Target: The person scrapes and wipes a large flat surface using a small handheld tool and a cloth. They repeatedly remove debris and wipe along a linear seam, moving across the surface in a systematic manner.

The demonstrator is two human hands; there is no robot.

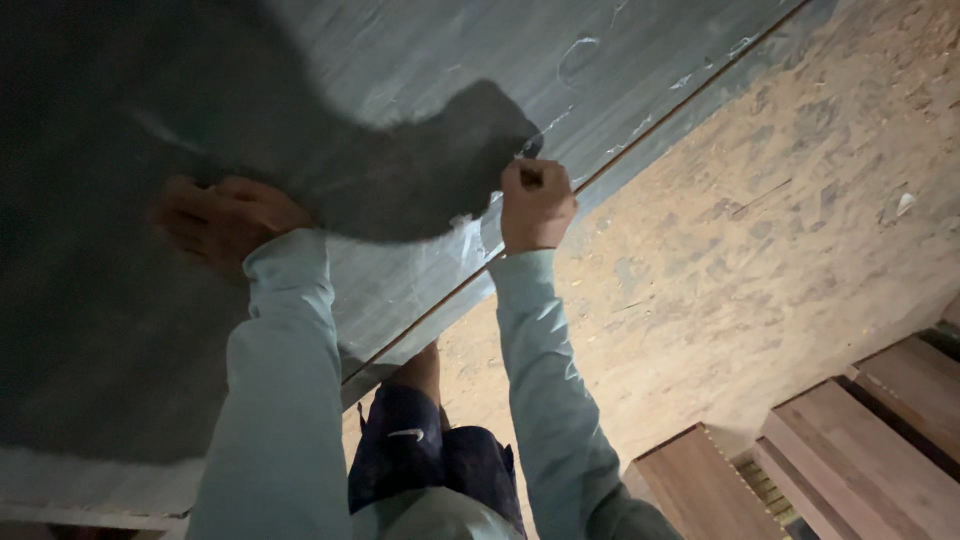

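**Marking a grey board at its long edge**

Seen from above: a large grey board [420,70], filling the upper left of the view, with dirt ground [780,200] beyond its long edge. Right hand [536,205] closed in a fist at that edge, fingers curled tight round a thin marking tool, perhaps chalk or a pencil, too small to tell. Tip apparently touching the board beside faint pale scribbles. Left hand [222,218] further in from the edge, pressed on the board's face, partly in deep shadow; fingers look spread flat, holding nothing visible, though blur hides the detail. Both arms in pale long sleeves. Below the board's edge, a knee in dark shorts [415,455]. Off to the far side of the ground from the board, stacked brown wooden planks [850,440].

Risks, as judged: heavy shadow over the board's face likely to hide the marks and let a line wander. Weight leaning on the left hand could shift the board if unsupported underneath. Thin tool held so tightly might snap under pressure.
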